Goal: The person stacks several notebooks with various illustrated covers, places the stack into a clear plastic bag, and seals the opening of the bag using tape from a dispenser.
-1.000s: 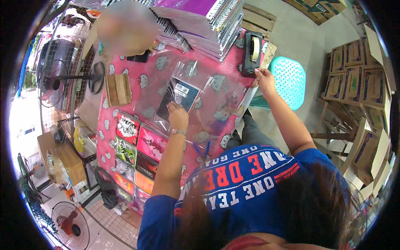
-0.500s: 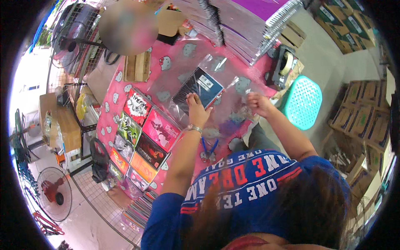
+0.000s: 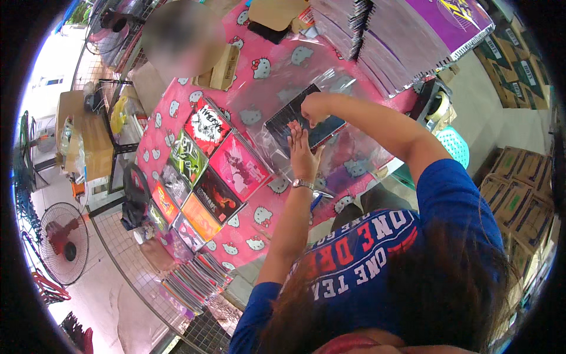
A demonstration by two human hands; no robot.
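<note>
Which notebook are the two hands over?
The dark notebook amid the clear plastic: the left hand and right hand are both over it. The notebooks in rows to the left have no hand over them.

Right hand (image 3: 317, 108) — away from the tape dispenser (image 3: 424, 101), now over the dark notebook (image 3: 282, 123)
</note>
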